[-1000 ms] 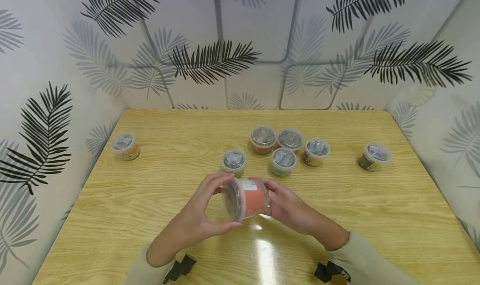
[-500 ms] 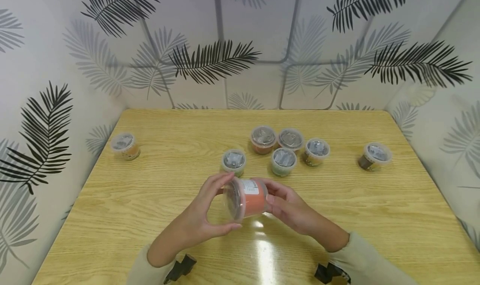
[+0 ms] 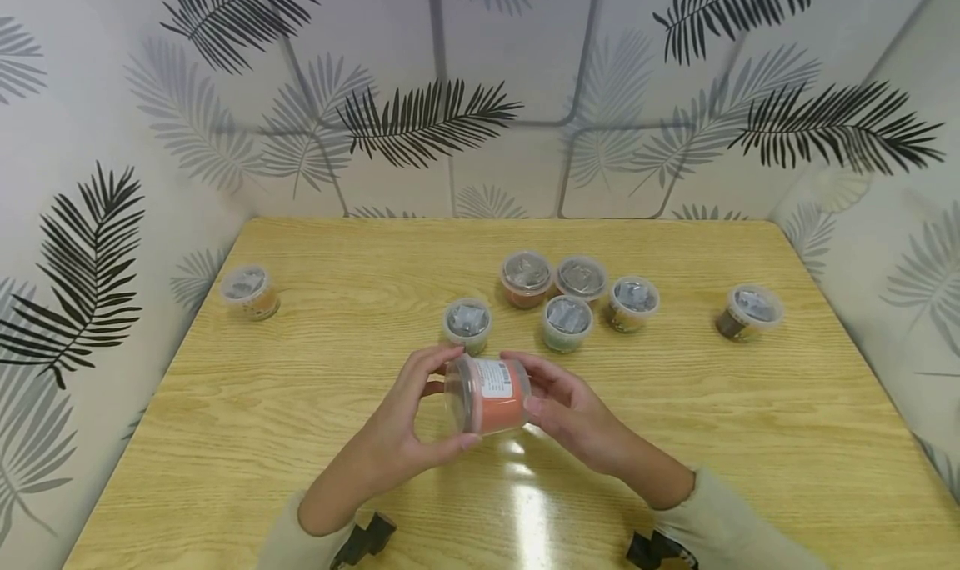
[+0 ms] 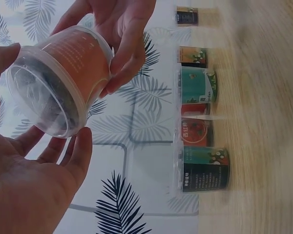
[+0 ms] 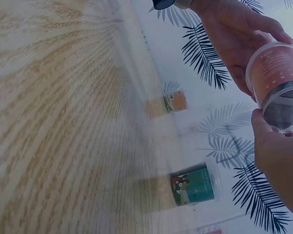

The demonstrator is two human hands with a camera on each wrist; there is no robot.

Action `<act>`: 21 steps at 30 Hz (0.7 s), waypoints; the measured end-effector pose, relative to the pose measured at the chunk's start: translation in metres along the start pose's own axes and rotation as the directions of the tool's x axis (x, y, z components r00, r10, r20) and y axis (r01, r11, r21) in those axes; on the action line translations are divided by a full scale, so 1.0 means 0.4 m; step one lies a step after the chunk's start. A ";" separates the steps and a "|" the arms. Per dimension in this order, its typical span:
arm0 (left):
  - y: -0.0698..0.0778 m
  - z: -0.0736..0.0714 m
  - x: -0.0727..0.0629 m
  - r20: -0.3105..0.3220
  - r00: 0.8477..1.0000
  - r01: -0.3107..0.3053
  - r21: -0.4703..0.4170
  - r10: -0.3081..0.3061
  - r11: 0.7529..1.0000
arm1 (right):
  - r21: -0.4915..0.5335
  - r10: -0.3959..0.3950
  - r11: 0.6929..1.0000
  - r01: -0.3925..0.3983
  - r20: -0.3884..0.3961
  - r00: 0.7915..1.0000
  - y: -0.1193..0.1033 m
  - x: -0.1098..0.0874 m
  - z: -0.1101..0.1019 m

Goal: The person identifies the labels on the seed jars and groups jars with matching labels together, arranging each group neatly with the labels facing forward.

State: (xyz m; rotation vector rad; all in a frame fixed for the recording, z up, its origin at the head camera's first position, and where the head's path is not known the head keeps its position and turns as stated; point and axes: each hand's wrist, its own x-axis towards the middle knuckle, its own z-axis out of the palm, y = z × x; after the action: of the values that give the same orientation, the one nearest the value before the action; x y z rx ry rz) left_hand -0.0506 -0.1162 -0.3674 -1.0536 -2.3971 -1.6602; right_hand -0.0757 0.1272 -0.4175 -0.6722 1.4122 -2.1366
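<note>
A clear plastic cup (image 3: 501,412) with an orange-red wrap and a white barcode label is held on its side above the table. Its lidded end points left, and dark stuff shows through the lid in the left wrist view. My left hand (image 3: 397,432) holds the lidded end, thumb below and fingers above. At the base end, my right hand (image 3: 581,420) grips the cup (image 4: 75,61), its thumb on the near side. In the right wrist view both hands are on the cup (image 5: 278,73). A smaller lidded cup (image 3: 468,320) stands just behind the left fingertips.
Behind the hands stand a green cup (image 3: 567,324), a red cup (image 3: 527,280), another lidded cup (image 3: 582,278) and an orange-patterned cup (image 3: 633,305). One cup (image 3: 251,292) is far left, another (image 3: 748,312) far right. Leaf-patterned cloth (image 3: 502,170) rises behind the wooden table (image 3: 337,278).
The held cup has turned about its long axis, bringing the white label round toward me. My right thumb has come onto its near side. The standing cups have not moved.
</note>
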 end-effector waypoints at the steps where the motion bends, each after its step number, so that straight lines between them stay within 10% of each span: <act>1: 0.013 -0.002 0.001 -0.004 1.000 0.002 -0.001 -0.002 1.000 | -0.004 0.003 1.000 -0.003 0.003 1.000 -0.001 0.000 0.001; 21: 0.005 0.011 -0.009 0.043 0.994 -0.106 0.026 0.105 0.994 | 0.024 0.037 0.999 -0.037 0.009 0.999 -0.010 -0.005 0.004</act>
State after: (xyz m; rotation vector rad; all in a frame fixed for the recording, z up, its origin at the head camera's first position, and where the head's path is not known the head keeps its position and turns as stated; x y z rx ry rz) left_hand -0.0455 -0.1140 -0.3691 -1.2002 -2.3372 -1.5817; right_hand -0.0737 0.1289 -0.4137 -0.6402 1.3821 -2.1165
